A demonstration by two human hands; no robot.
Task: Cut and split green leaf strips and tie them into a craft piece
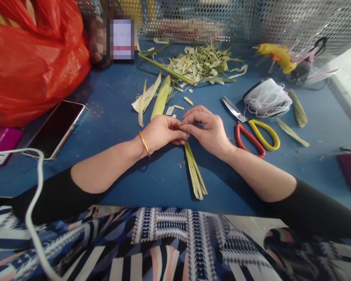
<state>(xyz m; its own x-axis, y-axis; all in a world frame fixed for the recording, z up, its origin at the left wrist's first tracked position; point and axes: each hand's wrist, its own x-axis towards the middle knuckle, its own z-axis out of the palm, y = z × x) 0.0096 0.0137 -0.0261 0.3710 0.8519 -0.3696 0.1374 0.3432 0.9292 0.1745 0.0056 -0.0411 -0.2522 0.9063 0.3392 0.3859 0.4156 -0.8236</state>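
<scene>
My left hand (166,134), with a gold bangle at its wrist, is closed around the top end of a bundle of narrow green husk strips (195,173), whose loose ends fan toward me. Pinched fingertips of my right hand (206,127) meet the left ones at that same end; what they grip is hidden. Just beyond my hands lie a whole green husk (161,95) and pale husk pieces (146,99). Scissors (248,130) with one red and one yellow handle rest open to the right, beside a bundle of white thread (267,98).
A red plastic bag (35,70) and a phone (57,130) occupy the left side. Husk scraps (200,64) are heaped before a perforated metal basket (187,23). A yellow glue gun (277,56) lies back right. A white cable (35,203) crosses the left foreground.
</scene>
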